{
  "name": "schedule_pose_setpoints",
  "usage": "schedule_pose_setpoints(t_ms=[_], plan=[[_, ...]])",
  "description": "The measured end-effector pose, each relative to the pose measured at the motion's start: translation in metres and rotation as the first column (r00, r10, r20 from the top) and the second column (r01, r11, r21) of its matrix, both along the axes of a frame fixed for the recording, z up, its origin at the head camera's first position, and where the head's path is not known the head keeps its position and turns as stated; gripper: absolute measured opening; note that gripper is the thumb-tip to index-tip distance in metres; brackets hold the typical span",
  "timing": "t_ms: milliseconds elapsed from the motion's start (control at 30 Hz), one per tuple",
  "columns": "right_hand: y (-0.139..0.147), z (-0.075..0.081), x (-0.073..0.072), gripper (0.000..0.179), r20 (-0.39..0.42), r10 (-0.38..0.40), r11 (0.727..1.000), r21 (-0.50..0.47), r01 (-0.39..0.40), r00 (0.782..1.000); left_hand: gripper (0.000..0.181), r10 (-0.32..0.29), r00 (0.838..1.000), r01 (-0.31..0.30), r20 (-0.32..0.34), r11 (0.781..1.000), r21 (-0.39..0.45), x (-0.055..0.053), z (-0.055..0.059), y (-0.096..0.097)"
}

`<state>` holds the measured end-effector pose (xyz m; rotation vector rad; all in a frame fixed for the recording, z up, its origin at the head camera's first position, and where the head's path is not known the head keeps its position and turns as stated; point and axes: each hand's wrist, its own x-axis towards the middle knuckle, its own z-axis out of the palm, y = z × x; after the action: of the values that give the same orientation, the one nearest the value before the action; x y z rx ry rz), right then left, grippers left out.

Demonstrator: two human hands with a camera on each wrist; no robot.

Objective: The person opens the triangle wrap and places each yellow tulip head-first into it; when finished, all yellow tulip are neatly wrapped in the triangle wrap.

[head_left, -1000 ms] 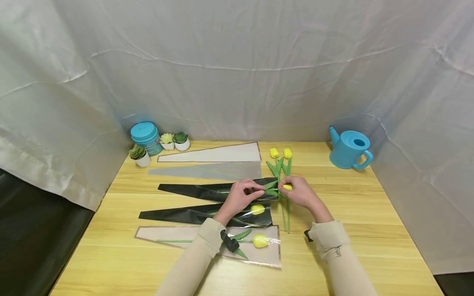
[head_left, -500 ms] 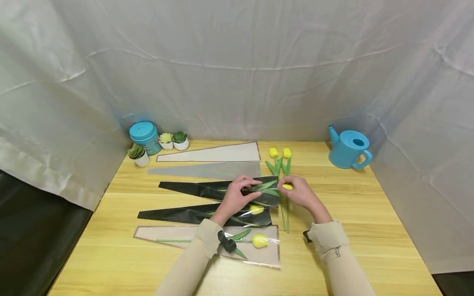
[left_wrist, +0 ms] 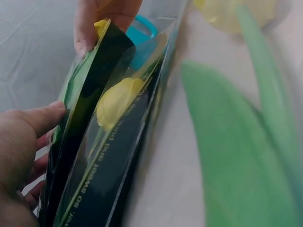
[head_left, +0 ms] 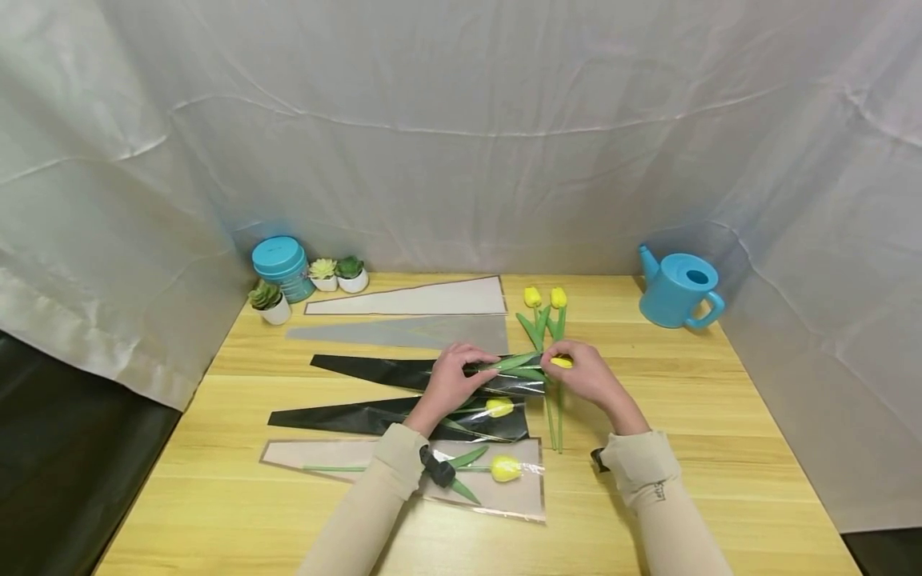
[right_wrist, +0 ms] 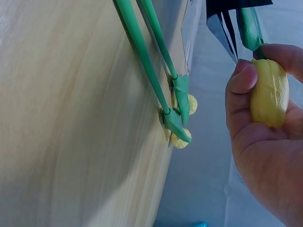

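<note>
In the head view my left hand (head_left: 452, 382) holds a black flower sleeve (head_left: 374, 373), thumb on one side and fingers on the other in the left wrist view. Green tulip leaves (head_left: 520, 365) lie at the sleeve's wide end. My right hand (head_left: 587, 376) pinches this yellow tulip just below its bloom (right_wrist: 270, 94), which stays outside the sleeve. Nearer me lies another black sleeve (head_left: 324, 417) with a yellow tulip (head_left: 499, 407) inside. Two loose tulips (head_left: 545, 320) lie beside the right hand, blooms toward the back.
A pinkish sleeve (head_left: 511, 500) with a tulip lies in front, under the left forearm. Behind are a grey sleeve (head_left: 346, 333) and a white sleeve (head_left: 446, 298). A blue jar (head_left: 281, 268) and small potted succulents (head_left: 351, 274) stand back left, a blue watering can (head_left: 677, 292) back right.
My left hand has shifted slightly left along the black sleeve, whose wide end has moved a little right. The right hand has stayed almost in place, pinching the tulip.
</note>
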<state>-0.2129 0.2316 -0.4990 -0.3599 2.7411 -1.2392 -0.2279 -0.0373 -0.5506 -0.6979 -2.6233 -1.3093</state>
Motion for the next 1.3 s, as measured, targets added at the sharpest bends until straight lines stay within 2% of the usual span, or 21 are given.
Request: schedule_pose_setpoints(t_ms=[167, 333, 467, 667, 867, 1033, 1300], plan=[[-0.002, 0.0, 0.0, 0.007, -0.012, -0.006, 1.0, 0.0, 0.006, 1.0, 0.022, -0.013, 1.0, 0.014, -0.018, 0.999, 0.03, -0.001, 0.0, 0.001], [-0.003, -0.001, -0.001, 0.01, -0.009, -0.017, 0.999, -0.039, 0.016, 1.0, 0.021, -0.019, 1.0, 0.019, -0.001, 0.998, 0.065, -0.001, 0.0, 0.001], [0.002, -0.002, 0.0, 0.02, 0.048, -0.013, 0.991, -0.136, 0.02, 0.999, 0.021, -0.02, 0.999, 0.018, 0.026, 0.996, 0.092, -0.001, 0.0, 0.0], [0.015, 0.0, 0.003, 0.036, 0.137, 0.013, 0.957, -0.29, 0.028, 0.991, 0.02, -0.014, 0.999, 0.007, 0.05, 0.991, 0.136, -0.001, 0.001, -0.002], [0.023, -0.001, 0.005, 0.041, 0.139, -0.035, 0.956, -0.284, 0.074, 0.99, 0.021, -0.015, 0.999, 0.009, 0.043, 0.989, 0.145, 0.0, 0.002, -0.003], [0.023, -0.004, 0.007, 0.034, 0.113, -0.089, 0.955, -0.273, 0.117, 0.99, 0.021, -0.013, 0.999, 0.007, 0.042, 0.989, 0.148, 0.0, 0.002, -0.002], [0.016, -0.007, 0.009, 0.03, 0.071, -0.089, 0.963, -0.249, 0.104, 0.994, 0.021, -0.018, 0.999, 0.012, 0.041, 0.99, 0.143, 0.0, 0.002, 0.0]])
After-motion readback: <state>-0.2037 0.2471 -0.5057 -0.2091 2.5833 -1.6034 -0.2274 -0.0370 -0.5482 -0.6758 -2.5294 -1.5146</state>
